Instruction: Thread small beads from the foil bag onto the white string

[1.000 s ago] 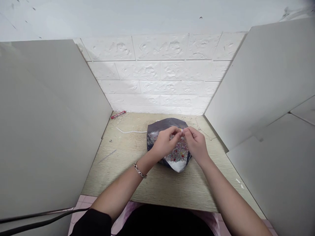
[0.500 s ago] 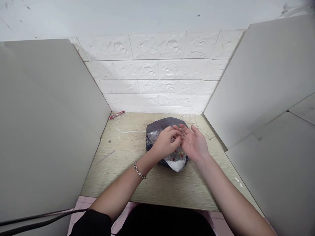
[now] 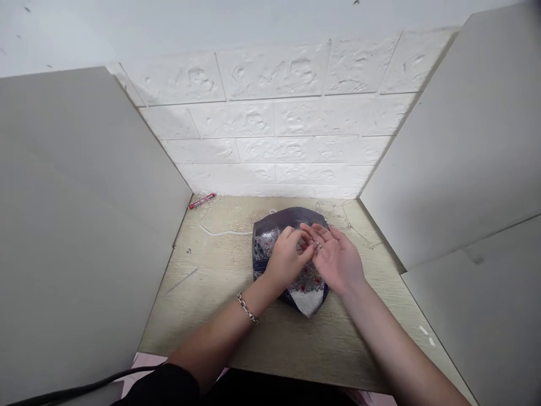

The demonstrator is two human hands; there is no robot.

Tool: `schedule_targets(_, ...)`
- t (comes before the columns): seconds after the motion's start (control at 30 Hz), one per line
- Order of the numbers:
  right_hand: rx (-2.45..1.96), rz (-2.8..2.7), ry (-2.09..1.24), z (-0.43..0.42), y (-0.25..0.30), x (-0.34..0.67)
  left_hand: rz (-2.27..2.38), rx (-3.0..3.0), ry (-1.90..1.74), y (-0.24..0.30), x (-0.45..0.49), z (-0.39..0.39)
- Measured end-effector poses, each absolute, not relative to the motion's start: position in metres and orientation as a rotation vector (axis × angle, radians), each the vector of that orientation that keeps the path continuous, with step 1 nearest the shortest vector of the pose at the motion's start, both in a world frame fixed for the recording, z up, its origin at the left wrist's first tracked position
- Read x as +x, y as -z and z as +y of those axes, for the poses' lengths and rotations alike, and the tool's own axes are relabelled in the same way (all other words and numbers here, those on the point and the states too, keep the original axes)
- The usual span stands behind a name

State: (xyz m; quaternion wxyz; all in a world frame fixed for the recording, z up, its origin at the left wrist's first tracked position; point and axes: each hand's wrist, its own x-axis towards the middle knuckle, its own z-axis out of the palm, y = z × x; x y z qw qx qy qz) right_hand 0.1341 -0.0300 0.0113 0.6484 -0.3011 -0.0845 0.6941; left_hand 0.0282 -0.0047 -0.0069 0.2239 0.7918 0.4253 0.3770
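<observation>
My left hand [image 3: 288, 256], wearing a chain bracelet [image 3: 247, 309], is closed in a pinch at the palm of my right hand. What its fingertips hold is too small to make out. My right hand [image 3: 339, 256] lies palm up with its fingers stretched out and slightly cupped. Small pale beads [image 3: 318, 246] show on its palm beside the left fingertips. Below both hands sits a dark, shiny-lined bag [image 3: 291, 216] with its mouth spread. Many loose beads [image 3: 307, 280], mostly clear with some red and yellow, lie inside; the hands hide part of them.
A string of white beads [image 3: 228, 233] runs left from the bag. A red packet [image 3: 202, 201] lies in the far left corner, a thin clear strip [image 3: 182, 281] nearer. Fine beaded strands [image 3: 340, 221] lie at the back right. Grey panels [image 3: 84, 214] flank the wooden table [image 3: 220, 338].
The camera view has shifted, so the bag and hands sit lower in the picture. My left hand stays pinched at the right palm, where the pale beads now show more plainly.
</observation>
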Motion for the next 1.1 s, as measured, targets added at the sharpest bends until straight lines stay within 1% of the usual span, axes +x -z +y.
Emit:
schedule_targets(0.13, -0.649, -0.085, -1.561, -0.028, -0.013, 0.131, 1.183, 2.181, -1.039, 0.006, 0.031, -0.005)
schedule_targets(0.37, -0.595, 0.021, -1.637, -0.028, -0.017, 0.137, 1.068, 2.346, -1.034, 0.007, 0.031, -0.004)
schedule_targets(0.53, -0.591, 0.009, -1.671, -0.029, -0.019, 0.136, 0.893, 2.507, -1.079, 0.005, 0.022, -0.005)
schedule_targets(0.67, -0.613, 0.001, -1.694, -0.029, -0.02, 0.131, 0.85, 2.484, -1.085, 0.0, 0.017, -0.005)
schedule_targets(0.77, -0.618, -0.132, -1.682, -0.03, -0.019, 0.129, 0.832, 2.473, -1.056, -0.004, 0.016, -0.007)
schedule_targets(0.87, -0.623, -0.231, -1.698, -0.031, -0.015, 0.13, 0.847, 2.584, -0.968, -0.008, 0.014, -0.011)
schedule_targets(1.0, -0.63, -0.223, -1.801, -0.03, -0.01, 0.134, 0.891, 2.735, -0.717, -0.011, 0.012, -0.015)
schedule_targets(1.1, -0.61, -0.21, -1.824, -0.031, -0.011, 0.134, 1.003, 2.769, -0.673, -0.01, 0.011, -0.018)
